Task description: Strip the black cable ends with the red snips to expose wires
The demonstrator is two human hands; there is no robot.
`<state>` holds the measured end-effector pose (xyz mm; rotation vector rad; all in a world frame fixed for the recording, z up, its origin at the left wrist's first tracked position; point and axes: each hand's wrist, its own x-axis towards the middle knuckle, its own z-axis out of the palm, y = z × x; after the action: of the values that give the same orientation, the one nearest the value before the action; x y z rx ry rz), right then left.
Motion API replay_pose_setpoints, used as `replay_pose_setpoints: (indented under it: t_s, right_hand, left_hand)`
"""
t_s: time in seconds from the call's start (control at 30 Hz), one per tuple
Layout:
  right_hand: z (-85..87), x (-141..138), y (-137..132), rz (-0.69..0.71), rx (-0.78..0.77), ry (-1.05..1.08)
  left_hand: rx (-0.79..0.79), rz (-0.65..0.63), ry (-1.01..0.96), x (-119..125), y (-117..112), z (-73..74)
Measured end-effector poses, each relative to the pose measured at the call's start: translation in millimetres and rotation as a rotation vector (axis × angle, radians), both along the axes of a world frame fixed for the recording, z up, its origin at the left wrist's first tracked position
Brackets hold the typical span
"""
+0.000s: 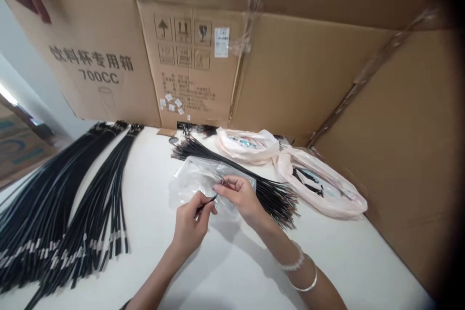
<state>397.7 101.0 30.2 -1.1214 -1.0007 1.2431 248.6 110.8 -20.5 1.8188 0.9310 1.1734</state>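
Head view, left to right: black cable bundles (96, 193) lie along the left edge of the table (148, 189), then the left hand (191, 218) pinches a thin black cable (206, 203) over a clear bag (185, 179) at mid-table. The cable looks light and bendy, its fine wire end (217, 195) likely delicate, so the sheath just behind that end seems the place to grip. The right hand (240, 197) has its fingers closed about the wire end, with loose cables (271, 196) behind and two pale bags (337, 207) toward the back right corner.

From close behind and above, the camera is looking forward and down over the left hand (192, 219) and right hand (242, 200).
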Motion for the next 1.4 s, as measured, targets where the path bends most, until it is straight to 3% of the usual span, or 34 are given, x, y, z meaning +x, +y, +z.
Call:
replay_pose_setpoints:
  t_s: [0.2, 0.33, 0.43, 0.6, 0.7, 0.83, 1.07, 1.2, 1.4]
  right_hand:
    - [7.4, -3.4, -7.2, 0.021, 0.150, 0.060]
    - [15.0, -3.5, -8.0, 0.047, 0.228, 0.098]
    - [26.7, -2.8, -6.5, 0.049, 0.296, 0.132]
    - [57.7, -0.9, -1.8, 0.005, 0.440, 0.205]
    - [74.4, 0.4, -2.4, -0.018, 0.516, 0.246]
    - [84.9, -3.6, -7.6, -0.011, 0.563, 0.300]
    - [78.8, -20.4, -11.0, 0.020, 0.551, 0.443]
    - [78.0, -21.8, -10.2, 0.004, 0.560, 0.480]
    - [80.8, -18.6, -7.3, 0.026, 0.562, 0.519]
  left_hand:
    - [0.075, 0.063, -0.046, 2.4, -6.3, 4.8]
    - [0.119, 0.042, -0.023, 0.1, -1.0, 16.7]
    - [0.140, -0.054, 0.021, -3.8, 13.6, 40.5]
    - [0.147, -0.275, 0.093, -3.5, 36.9, 99.2]
    - [0.189, -0.340, 0.021, 2.7, 37.5, 119.2]
    - [0.257, -0.330, -0.155, 12.2, 31.7, 116.5]
    - [0.350, -0.352, -0.226, 13.1, 32.9, 103.9]
    - [0.241, -0.412, -0.248, 12.0, 35.2, 105.5]
    - [-0.073, -0.669, -0.399, 19.5, 42.7, 102.6]
